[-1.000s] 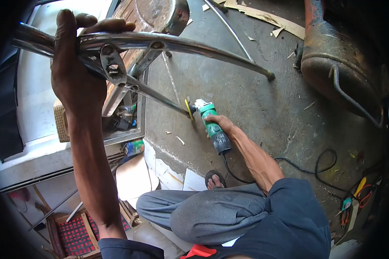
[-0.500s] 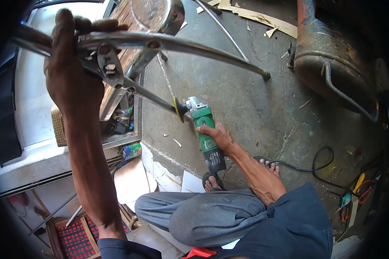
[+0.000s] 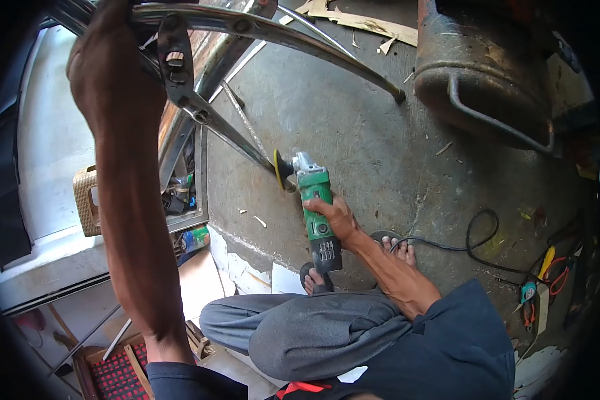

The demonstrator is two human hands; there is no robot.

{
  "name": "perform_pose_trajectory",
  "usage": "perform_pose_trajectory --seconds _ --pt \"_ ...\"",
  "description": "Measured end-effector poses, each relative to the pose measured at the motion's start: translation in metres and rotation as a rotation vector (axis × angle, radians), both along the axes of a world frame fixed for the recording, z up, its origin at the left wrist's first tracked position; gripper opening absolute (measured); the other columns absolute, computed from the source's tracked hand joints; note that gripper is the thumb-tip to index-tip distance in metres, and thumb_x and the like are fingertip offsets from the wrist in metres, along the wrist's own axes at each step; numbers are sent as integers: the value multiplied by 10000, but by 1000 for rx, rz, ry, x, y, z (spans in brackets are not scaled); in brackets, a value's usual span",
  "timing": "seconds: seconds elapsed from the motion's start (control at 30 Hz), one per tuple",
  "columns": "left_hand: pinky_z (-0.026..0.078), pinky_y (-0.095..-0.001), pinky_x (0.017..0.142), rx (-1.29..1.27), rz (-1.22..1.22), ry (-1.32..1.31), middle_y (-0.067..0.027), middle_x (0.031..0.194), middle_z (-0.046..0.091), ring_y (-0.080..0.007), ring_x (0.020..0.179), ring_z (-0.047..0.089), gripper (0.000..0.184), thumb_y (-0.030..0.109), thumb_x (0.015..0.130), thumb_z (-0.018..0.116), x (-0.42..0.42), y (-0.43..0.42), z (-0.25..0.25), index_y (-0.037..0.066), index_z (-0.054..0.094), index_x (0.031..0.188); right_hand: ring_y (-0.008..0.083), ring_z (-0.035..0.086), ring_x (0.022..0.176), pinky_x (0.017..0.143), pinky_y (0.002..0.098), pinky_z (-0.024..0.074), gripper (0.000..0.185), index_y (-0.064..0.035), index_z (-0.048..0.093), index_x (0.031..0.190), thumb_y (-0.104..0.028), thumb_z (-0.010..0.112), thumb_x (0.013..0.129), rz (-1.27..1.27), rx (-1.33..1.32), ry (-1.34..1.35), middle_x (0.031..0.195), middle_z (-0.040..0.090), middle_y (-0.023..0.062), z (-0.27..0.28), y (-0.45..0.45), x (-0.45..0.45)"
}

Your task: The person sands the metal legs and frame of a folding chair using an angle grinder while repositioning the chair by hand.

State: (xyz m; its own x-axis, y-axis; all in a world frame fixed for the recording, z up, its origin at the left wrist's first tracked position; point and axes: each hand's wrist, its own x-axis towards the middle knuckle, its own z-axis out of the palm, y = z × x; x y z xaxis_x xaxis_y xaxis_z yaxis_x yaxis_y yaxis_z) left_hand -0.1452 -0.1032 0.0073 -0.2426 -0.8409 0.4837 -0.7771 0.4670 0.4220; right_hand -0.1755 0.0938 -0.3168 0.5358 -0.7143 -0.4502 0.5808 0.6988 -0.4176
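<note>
My left hand [image 3: 117, 63] is closed round the upper part of a chrome tube frame [image 3: 293, 41] at the top left; its fingers are partly cut off by the top edge. A bracket with bolts [image 3: 175, 61] joins the tubes beside that hand. My right hand [image 3: 333, 217] grips the green body of an angle grinder [image 3: 317, 187], thumb across its top. The grinder's yellow-edged disc [image 3: 278, 170] is at the lower end of one slanting tube; whether it touches the metal I cannot tell.
A rusty tank with a bent handle [image 3: 483, 73] lies at the upper right. Pliers [image 3: 528, 303] and a black cable [image 3: 481, 248] are on the floor at right. A glass-topped cabinet [image 3: 53, 153] stands at left, a red woven seat [image 3: 123, 373] below it.
The view has shifted, and the frame and my left hand sit higher in it. The grinder has turned more upright, its disc remaining near the tube's end.
</note>
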Motion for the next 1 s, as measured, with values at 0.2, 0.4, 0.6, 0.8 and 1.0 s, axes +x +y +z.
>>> perform_pose_trajectory --seconds 0.2,0.4,0.6,0.8,1.0 --pt "546 -253 687 122 116 391 -205 1027 765 -150 808 689 514 451 1056 570 0 2 -3 -55 555 1151 183 640 554 515 326 568 437 -14 616 988 -384 765 811 136 220 33 746 617 72 -50 17 28" --pt "468 -444 1043 348 -307 151 -169 1362 590 -283 1281 585 715 401 925 748 105 7 10 70 449 1483 230 719 609 566 331 597 464 20 615 1026 -394 741 857 67 176 -47 799 691 128 -48 6 -3" --pt "375 -524 1218 377 -112 -932 -185 1648 302 -383 1514 319 1168 229 687 930 233 92 -3 164 226 1618 223 712 596 537 322 582 453 7 615 1008 -401 732 850 36 234 -47 766 656 99 -49 11 -8" --pt "560 -493 1000 -88 177 -923 -280 1405 580 -471 1198 635 750 4 842 692 271 119 -64 64 390 1525 237 724 618 563 332 600 450 17 627 1026 -391 728 865 82 217 -31 801 700 129 -49 13 -14" --pt "604 -471 883 -200 392 -1034 -297 1299 643 -453 1072 697 547 -76 826 517 224 210 -75 -48 501 1372 238 727 614 559 338 610 454 30 624 1047 -369 739 863 35 234 -24 819 717 147 -50 22 -32"
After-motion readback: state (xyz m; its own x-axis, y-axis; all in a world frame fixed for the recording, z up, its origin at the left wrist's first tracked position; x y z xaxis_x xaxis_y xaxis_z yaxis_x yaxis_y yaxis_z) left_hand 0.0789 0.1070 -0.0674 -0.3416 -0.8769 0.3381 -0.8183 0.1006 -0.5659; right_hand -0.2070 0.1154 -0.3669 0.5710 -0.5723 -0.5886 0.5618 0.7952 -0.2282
